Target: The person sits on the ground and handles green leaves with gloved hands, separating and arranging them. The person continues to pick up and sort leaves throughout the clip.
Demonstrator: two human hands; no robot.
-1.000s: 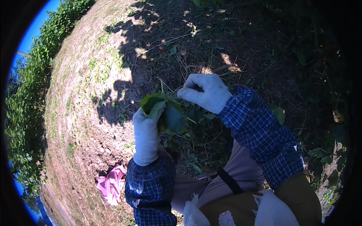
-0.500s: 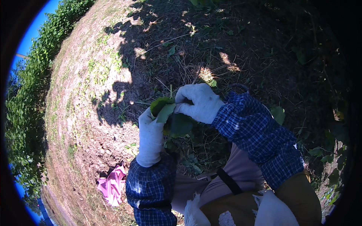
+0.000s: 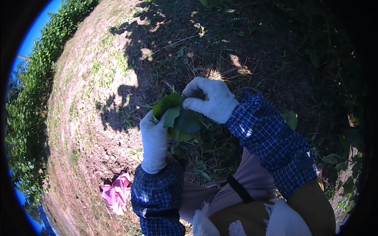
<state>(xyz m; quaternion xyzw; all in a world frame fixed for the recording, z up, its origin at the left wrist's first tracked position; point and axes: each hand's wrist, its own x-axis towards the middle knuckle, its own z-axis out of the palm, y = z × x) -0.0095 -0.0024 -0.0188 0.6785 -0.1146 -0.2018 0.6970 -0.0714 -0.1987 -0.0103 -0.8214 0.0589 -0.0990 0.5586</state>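
Observation:
Both my hands wear white gloves and work at a small bunch of broad green leaves (image 3: pixel 186 121). My left hand (image 3: pixel 152 135) pinches the leaves' left edge between thumb and fingers. One lighter leaf (image 3: pixel 172 117) sticks up beside that thumb. At the other side of the bunch, my right hand (image 3: pixel 208 99) is curled, its thumb and fingertips pressed at the edge of a leaf. How much of the leaves the right fingers grip is partly hidden.
A pink cloth (image 3: pixel 118 192) lies on sunlit ground to the left of my left sleeve. Shaded soil (image 3: pixel 220 47) with dry grass and weeds stretches ahead. A leafy green hedge (image 3: pixel 25 114) runs along the far left, and dim foliage (image 3: pixel 334 157) stands at right.
My right hand has shifted slightly right, and the left slightly left. The leaves between them are spread wider, with more leaf surface showing.

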